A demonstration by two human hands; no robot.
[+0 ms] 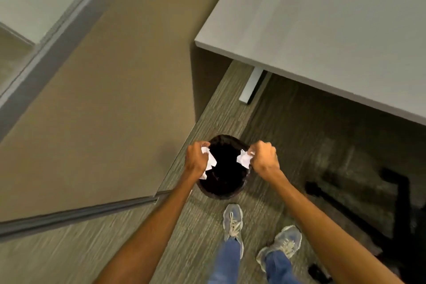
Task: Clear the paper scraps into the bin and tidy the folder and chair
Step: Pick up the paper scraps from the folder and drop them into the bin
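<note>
A round black bin [222, 192] stands on the carpet beside the partition wall, its dark mouth facing up. My left hand [196, 159] hovers over the bin's left rim, closed on crumpled white paper scraps [210, 162]. My right hand [265, 159] hovers over the right rim, closed on another bunch of white paper scraps [244, 158]. Both bunches hang above the bin's opening. The black base of an office chair [396, 193] shows at the right edge, partly under the desk. No folder is in view.
A grey desk [322, 30] fills the upper right, with its metal leg [252, 85] on the carpet. A tan partition wall [103, 99] with a grey frame runs along the left. My two feet in blue sneakers [232, 221] stand just behind the bin.
</note>
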